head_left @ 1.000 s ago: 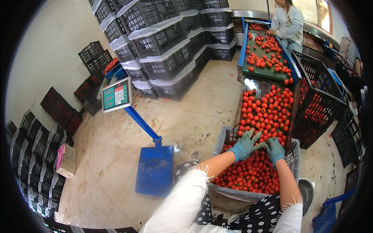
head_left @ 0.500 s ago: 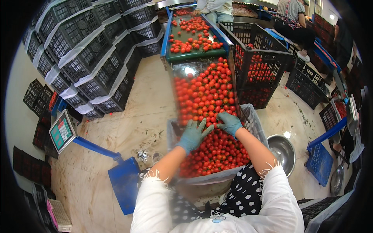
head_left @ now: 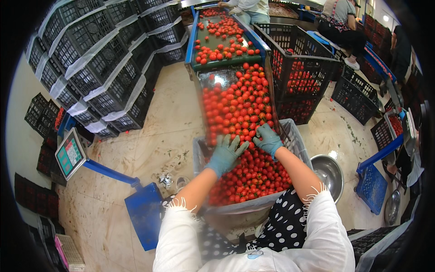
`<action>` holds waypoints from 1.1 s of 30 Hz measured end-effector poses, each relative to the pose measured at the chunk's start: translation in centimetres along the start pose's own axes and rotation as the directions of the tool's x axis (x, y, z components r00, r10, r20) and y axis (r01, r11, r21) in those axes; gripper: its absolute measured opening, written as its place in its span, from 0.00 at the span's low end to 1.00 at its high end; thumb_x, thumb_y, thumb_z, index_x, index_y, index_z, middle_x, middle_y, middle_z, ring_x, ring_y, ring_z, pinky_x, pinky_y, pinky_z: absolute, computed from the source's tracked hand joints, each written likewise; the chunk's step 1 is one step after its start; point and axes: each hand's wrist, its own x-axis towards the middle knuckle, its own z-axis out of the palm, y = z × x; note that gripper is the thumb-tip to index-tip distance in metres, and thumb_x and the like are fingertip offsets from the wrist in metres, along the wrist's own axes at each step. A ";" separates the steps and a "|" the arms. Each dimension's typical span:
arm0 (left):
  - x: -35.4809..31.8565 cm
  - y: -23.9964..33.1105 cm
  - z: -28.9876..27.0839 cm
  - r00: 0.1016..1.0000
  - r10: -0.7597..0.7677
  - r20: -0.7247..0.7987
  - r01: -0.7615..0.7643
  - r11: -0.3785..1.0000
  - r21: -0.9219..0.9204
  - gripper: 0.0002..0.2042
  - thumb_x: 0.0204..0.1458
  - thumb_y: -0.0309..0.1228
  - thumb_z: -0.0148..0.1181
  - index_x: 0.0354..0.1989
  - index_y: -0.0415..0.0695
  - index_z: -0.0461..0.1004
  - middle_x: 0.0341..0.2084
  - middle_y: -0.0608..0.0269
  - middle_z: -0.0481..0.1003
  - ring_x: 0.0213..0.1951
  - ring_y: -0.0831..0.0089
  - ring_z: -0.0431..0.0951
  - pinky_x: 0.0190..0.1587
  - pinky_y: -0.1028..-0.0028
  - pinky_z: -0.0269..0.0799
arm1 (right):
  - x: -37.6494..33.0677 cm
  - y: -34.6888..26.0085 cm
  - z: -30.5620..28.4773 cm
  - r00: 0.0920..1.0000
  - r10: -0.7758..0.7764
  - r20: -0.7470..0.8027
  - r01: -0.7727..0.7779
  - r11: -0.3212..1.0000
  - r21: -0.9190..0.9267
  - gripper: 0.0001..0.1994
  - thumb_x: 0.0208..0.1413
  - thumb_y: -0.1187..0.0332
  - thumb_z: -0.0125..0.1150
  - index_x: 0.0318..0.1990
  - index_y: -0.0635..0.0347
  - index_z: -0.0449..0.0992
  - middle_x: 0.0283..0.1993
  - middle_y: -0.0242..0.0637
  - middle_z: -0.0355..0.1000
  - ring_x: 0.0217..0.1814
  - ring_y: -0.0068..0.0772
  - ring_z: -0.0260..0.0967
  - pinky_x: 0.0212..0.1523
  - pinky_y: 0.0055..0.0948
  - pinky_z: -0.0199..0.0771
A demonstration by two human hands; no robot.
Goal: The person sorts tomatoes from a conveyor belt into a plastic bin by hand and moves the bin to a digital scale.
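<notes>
Small red cherry tomatoes (head_left: pixel 247 106) lie thick on a sloping chute below the green conveyor belt (head_left: pixel 226 65). At the chute's lower end both gloved hands rest on the tomatoes. My left hand (head_left: pixel 224 155), in a blue-green glove, has its fingers spread over them. My right hand (head_left: pixel 268 140), gloved alike, lies to its right with fingers apart and bent a little, touching the fruit. Neither hand is closed around a tomato. Under my wrists a lined crate (head_left: pixel 297 140) holds many more tomatoes (head_left: pixel 253 181). Blur covers the lower left of chute and crate.
Tall stacks of black crates (head_left: pixel 104 59) rise at the left. A blue scale (head_left: pixel 144 213) stands left of me. Tomatoes fill a black crate (head_left: pixel 294 68) right of the belt. A steel bowl (head_left: pixel 333 174) sits right of my crate. A person (head_left: pixel 253 9) is at the belt's far end.
My right hand has shifted slightly up the chute; the left stays nearly in place. Some tomatoes on the chute and belt have changed position. The view has moved a little.
</notes>
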 end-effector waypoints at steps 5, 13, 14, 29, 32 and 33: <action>0.1 -0.5 0.3 0.999 0.014 0.041 -0.009 0.993 -0.118 0.38 0.38 0.53 0.62 0.61 0.63 0.55 0.57 0.52 0.56 0.53 0.51 0.58 0.57 0.43 0.46 | 0.2 0.4 0.9 0.996 0.030 -0.079 -0.031 0.999 -0.022 0.11 0.46 0.65 0.56 0.37 0.54 0.66 0.43 0.44 0.60 0.37 0.50 0.67 0.35 0.43 0.70; 0.0 -0.8 -0.6 0.973 -0.072 0.221 0.093 0.992 -0.087 0.41 0.36 0.57 0.61 0.63 0.72 0.50 0.65 0.52 0.39 0.63 0.41 0.40 0.57 0.36 0.36 | 0.2 -1.2 0.7 0.987 0.151 -0.061 -0.159 0.972 -0.171 0.25 0.47 0.65 0.51 0.57 0.47 0.60 0.64 0.50 0.48 0.40 0.55 0.70 0.36 0.44 0.74; 0.0 -0.6 -0.5 0.980 -0.048 0.191 0.067 0.993 -0.095 0.42 0.35 0.56 0.63 0.63 0.72 0.51 0.66 0.54 0.39 0.64 0.42 0.40 0.57 0.36 0.36 | 0.1 -1.5 0.3 0.985 0.173 -0.002 -0.170 0.966 -0.197 0.26 0.48 0.64 0.52 0.58 0.47 0.59 0.65 0.50 0.47 0.42 0.55 0.69 0.37 0.44 0.73; 3.7 0.1 2.1 0.967 -0.061 0.249 0.076 0.996 -0.051 0.39 0.37 0.55 0.61 0.62 0.71 0.53 0.67 0.64 0.38 0.66 0.48 0.34 0.57 0.33 0.29 | 0.7 -2.9 -1.1 0.982 -0.087 -0.167 0.079 0.996 -0.050 0.13 0.49 0.66 0.51 0.43 0.52 0.69 0.46 0.42 0.66 0.41 0.46 0.68 0.38 0.40 0.71; 3.3 -0.1 4.0 0.963 -0.054 0.264 0.052 0.999 0.015 0.37 0.40 0.58 0.57 0.62 0.69 0.54 0.66 0.64 0.42 0.66 0.49 0.37 0.57 0.33 0.27 | 3.2 -6.3 -0.5 0.997 -0.076 0.015 0.078 0.980 -0.181 0.10 0.49 0.66 0.52 0.40 0.52 0.70 0.41 0.40 0.68 0.40 0.45 0.69 0.37 0.40 0.71; 3.2 -0.2 4.0 0.961 -0.049 0.272 0.040 0.998 0.039 0.36 0.40 0.59 0.55 0.62 0.68 0.54 0.66 0.63 0.44 0.66 0.49 0.37 0.57 0.33 0.26 | 4.3 -6.9 0.5 0.992 -0.129 -0.006 0.127 0.977 -0.170 0.09 0.49 0.66 0.52 0.38 0.55 0.70 0.38 0.40 0.69 0.39 0.45 0.70 0.36 0.41 0.72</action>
